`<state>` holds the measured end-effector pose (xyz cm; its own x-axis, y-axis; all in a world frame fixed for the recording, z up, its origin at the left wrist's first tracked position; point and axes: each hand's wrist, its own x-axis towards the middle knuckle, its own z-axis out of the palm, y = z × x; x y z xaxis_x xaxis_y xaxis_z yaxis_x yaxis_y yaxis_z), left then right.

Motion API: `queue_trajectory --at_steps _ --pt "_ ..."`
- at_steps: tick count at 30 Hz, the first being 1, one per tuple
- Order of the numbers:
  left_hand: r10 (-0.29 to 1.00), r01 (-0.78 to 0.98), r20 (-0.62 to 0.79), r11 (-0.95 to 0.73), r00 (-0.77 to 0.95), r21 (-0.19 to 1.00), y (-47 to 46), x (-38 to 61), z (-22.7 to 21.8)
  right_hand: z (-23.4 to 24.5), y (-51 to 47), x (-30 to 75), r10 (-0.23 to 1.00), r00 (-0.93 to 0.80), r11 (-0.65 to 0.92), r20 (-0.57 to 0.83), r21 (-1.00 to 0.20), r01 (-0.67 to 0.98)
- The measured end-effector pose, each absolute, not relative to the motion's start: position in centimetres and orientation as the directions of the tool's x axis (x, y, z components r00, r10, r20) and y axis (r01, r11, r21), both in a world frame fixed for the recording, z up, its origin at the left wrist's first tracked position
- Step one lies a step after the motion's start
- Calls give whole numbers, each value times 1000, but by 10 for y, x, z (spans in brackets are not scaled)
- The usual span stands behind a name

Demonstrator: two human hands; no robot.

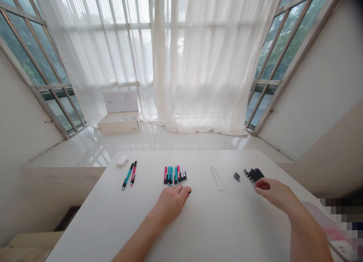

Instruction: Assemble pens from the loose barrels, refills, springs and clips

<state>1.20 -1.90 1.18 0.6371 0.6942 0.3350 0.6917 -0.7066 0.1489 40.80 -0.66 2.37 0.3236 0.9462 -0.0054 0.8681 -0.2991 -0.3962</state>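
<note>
Pinching small dark-tipped piece (190,192) in left hand (171,205), fingers closed on it, piece too small to identify; hand rests near table's middle. Right hand (273,194) half open, loosely curled, nothing visible in grip, just beside black pen barrels (253,175). Small dark parts (236,177) lie nearby, thin metal rods (218,178) further left. Row of teal, pink and white pens (175,175) lies ahead of left hand; two pens (129,175) and white mouse (122,161) sit further left on white table (85,224).

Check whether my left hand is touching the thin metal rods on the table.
Apart. The head view shows the left hand well short of the thin metal rods, with bare white tabletop between them.
</note>
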Motion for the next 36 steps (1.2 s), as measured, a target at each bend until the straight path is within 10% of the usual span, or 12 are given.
queue_trajectory --at_steps 17,26,36 --pt "685 671 305 -723 662 165 -19 11 13 -1 2 420 908 418 -377 9 -415 828" --pt "683 671 362 -719 634 180 -19 13 13 37 0 367 800 477 -199 365 -588 784" --pt "695 669 337 -713 635 209 -19 12 14 27 -18 219 911 -381 370 159 -725 581"
